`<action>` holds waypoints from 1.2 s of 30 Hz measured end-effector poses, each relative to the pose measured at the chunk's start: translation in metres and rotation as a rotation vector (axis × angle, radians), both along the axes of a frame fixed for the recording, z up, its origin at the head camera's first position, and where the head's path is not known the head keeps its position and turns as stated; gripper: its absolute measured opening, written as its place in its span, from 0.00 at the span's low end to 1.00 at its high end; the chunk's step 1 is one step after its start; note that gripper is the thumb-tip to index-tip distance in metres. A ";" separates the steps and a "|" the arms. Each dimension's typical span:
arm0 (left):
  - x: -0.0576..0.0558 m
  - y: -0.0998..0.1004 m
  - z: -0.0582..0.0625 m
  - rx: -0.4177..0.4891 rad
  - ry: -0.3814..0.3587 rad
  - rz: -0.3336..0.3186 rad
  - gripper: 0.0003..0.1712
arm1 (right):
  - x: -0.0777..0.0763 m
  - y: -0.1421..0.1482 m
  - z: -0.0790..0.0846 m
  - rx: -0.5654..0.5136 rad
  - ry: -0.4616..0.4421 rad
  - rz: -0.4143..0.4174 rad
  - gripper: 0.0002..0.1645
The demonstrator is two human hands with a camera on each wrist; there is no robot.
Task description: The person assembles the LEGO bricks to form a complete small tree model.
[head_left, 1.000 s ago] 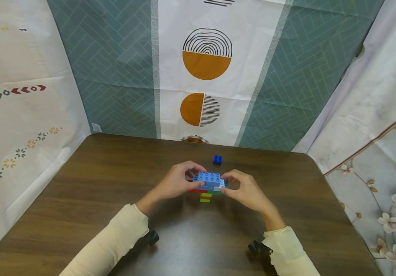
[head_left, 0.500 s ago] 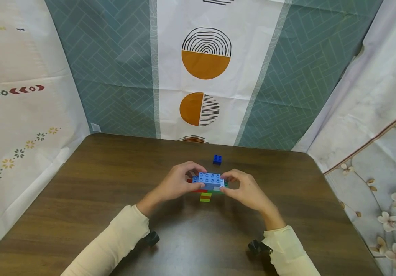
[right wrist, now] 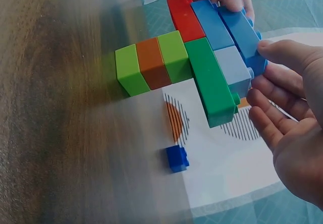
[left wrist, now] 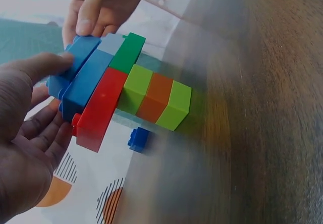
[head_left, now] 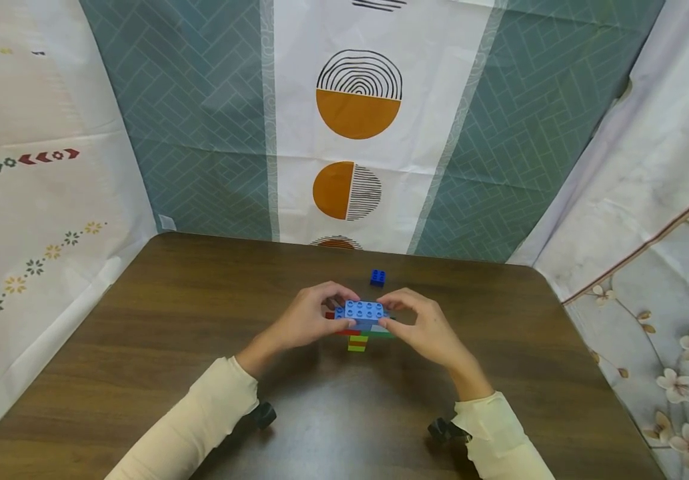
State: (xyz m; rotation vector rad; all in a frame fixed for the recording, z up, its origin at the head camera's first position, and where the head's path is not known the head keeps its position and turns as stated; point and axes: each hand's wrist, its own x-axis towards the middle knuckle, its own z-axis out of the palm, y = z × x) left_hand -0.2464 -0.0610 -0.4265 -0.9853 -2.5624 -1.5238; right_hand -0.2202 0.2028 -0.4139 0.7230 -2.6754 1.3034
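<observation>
A long blue toy brick (head_left: 365,311) lies on top of a stack of building bricks, pinched at its left end by my left hand (head_left: 308,313) and at its right end by my right hand (head_left: 427,325). Beneath it, another blue brick (left wrist: 88,85) and a pale blue brick (right wrist: 233,70) sit side by side. Under those come a red brick (left wrist: 102,110) and a green brick (right wrist: 212,82). A narrow column of lime bricks (left wrist: 174,105) with an orange brick (left wrist: 155,97) between them stands on the table. Whether the top brick is fully seated I cannot tell.
A small dark blue brick (head_left: 377,278) sits on the wooden table (head_left: 200,293) behind the stack. Patterned cloth (head_left: 212,120) hangs along the back and both sides. A black device (head_left: 265,415) is at each wrist.
My right hand has shifted slightly left, its fingertips moving from beside the pale blue brick to the top blue brick's right end. My left hand and the stack stay nearly where they were.
</observation>
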 end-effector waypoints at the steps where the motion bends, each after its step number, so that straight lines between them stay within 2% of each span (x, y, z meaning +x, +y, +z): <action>1: 0.000 -0.001 0.000 -0.001 0.002 -0.002 0.21 | 0.000 0.000 0.000 0.001 0.001 -0.003 0.19; 8: 0.000 -0.004 0.001 0.004 0.019 -0.016 0.17 | -0.001 0.001 -0.002 -0.007 -0.002 -0.008 0.18; 22: 0.001 -0.003 0.000 0.037 -0.061 -0.004 0.16 | -0.002 0.000 -0.001 -0.007 -0.037 -0.013 0.17; 36: -0.002 -0.001 0.000 0.023 -0.115 0.003 0.15 | -0.004 0.003 -0.004 -0.027 -0.091 -0.004 0.18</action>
